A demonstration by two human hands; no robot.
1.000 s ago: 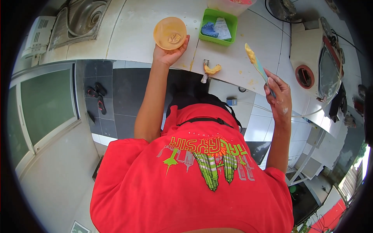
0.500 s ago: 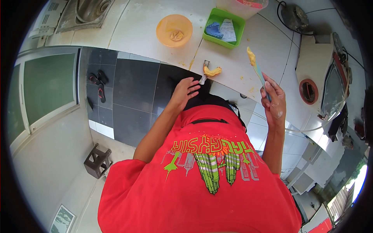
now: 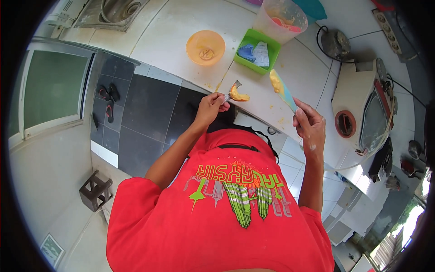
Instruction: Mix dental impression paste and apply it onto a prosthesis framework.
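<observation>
Plainly, left hand point(image 3: 210, 108) pinches the paste-laden tray point(image 3: 234, 94), right hand point(image 3: 311, 122) curled closed around the blue spatula point(image 3: 285, 95)

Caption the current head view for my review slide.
Left hand grips a shiny-handled, curved yellow piece at a white counter; right hand holds a blue spatula tipped with yellow paste.

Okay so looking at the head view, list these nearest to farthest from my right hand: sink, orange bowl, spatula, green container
From your right hand, as the head view shows:
1. Spatula: in that hand's grip.
2. Green container: on the counter, ahead and to the left.
3. Orange bowl: left of the container.
4. Sink: far left.
</observation>
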